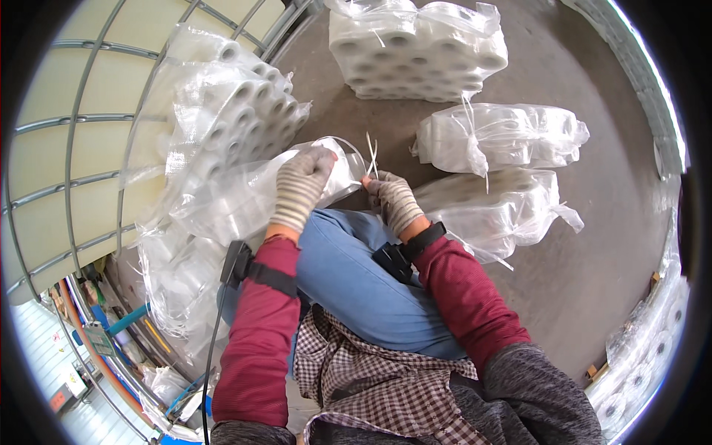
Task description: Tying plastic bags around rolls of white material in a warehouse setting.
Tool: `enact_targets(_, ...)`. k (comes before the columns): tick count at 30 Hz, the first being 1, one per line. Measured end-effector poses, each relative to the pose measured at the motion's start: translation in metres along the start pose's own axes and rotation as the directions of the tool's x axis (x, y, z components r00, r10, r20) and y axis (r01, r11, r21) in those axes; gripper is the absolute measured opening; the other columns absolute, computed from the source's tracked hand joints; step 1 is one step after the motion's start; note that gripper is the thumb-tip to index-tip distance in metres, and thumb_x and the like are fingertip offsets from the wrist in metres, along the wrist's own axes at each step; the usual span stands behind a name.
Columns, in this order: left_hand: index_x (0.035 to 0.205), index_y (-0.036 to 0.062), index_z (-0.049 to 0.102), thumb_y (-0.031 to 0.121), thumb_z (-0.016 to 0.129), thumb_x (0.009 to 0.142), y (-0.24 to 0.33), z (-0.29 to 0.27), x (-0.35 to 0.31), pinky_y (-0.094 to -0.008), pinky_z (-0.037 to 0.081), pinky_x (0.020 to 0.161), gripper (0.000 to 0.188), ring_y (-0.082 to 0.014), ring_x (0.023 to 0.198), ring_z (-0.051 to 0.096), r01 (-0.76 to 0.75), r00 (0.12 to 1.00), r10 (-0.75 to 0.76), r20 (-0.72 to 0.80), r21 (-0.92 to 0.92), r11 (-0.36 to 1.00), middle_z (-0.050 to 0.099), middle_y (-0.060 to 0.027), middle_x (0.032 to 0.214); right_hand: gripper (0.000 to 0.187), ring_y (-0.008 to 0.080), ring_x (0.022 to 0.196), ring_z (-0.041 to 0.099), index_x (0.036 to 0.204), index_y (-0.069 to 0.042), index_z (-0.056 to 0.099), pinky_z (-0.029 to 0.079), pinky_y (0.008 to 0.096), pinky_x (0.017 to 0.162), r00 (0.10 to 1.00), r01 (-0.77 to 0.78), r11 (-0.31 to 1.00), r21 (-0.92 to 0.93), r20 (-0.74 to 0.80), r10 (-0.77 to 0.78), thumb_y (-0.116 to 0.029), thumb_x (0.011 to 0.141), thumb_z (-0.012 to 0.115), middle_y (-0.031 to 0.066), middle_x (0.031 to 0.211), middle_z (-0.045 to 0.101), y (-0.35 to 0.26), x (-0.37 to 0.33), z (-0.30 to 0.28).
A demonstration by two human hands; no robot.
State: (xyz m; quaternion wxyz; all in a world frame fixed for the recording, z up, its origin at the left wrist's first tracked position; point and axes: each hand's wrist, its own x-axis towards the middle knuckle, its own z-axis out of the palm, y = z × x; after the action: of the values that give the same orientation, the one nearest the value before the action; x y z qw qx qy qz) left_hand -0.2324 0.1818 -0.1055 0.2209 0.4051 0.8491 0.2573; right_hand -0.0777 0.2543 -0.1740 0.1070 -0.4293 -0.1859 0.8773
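So a clear plastic bag [245, 196] stuffed with white rolls is being worked on right above the knee in blue jeans [356, 274]. Its gathered mouth is gripped by the left hand [300, 189], gloved in striped knit, fingers curled closed around the bunched plastic. A thin white tie strip [371, 156] is pinched by the right hand [393, 202], same kind of glove, fingertips narrowed together just beside the bag's neck, with the strip's loose ends sticking up toward the far side. The two hands are kept close together, nearly touching.

To the right, two already tied bags of rolls [504, 137] [497, 208] are laid on the grey concrete floor [593, 267], one just nearer than the other. A bigger wrapped pack of rolls [419, 52] is seen further off. More bagged rolls [237, 111] are stacked on the left against a wire cage wall [74, 148]. Black wrist straps [404, 256] are worn over dark red sleeves.
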Motion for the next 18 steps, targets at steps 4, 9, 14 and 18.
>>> enact_targets(4,0.093,0.0026,0.064,0.006,0.061,0.078,0.003,-0.018,-0.020,-0.0218,0.046,0.070,0.016,-0.0075,0.078,0.056,0.151,0.969,-0.066,0.240,-0.359,0.921,0.063,-0.0033,0.080,0.017,0.0080,0.053,0.048,0.093,0.000,0.061,0.037,0.0223,0.048,0.983,0.088,0.993,0.083,-0.170,-0.073,-0.008,0.079,0.063,0.0012,0.067,0.056,-0.017,0.042,-0.004)
enact_targets(9,0.127,0.0047,0.043,0.017,0.057,0.085,0.028,-0.025,-0.008,-0.0280,0.043,0.045,0.046,-0.0131,0.052,0.054,0.482,0.876,-0.452,0.168,-0.273,0.832,0.062,-0.0071,0.066,0.015,0.0069,0.050,0.044,0.089,-0.001,0.063,0.036,0.0229,0.045,0.957,0.235,0.929,-0.287,-0.100,-0.273,-0.011,0.077,0.065,0.0001,0.064,0.054,-0.043,0.054,0.026)
enact_targets(14,0.116,0.0090,0.054,0.025,0.053,0.083,0.015,-0.009,0.030,-0.0400,0.044,0.089,0.037,-0.0334,0.101,0.056,0.456,0.815,-0.534,0.225,0.320,0.830,0.059,-0.0203,0.106,0.011,0.0079,0.054,0.045,0.089,-0.003,0.063,0.038,0.0223,0.051,0.817,0.572,0.713,-0.406,0.204,-0.539,-0.008,0.079,0.063,-0.0008,0.067,0.053,-0.058,0.045,0.037)
enact_targets(18,0.106,0.0093,0.059,0.027,0.051,0.083,0.023,-0.010,0.029,-0.0421,0.046,0.083,0.030,-0.0340,0.096,0.058,0.485,0.793,-0.593,0.142,0.443,0.754,0.061,-0.0185,0.100,0.011,0.0087,0.053,0.045,0.089,-0.004,0.062,0.040,0.0234,0.050,0.690,0.722,0.566,-0.397,0.473,-0.548,-0.010,0.081,0.061,0.0000,0.070,0.052,-0.058,0.044,0.055)
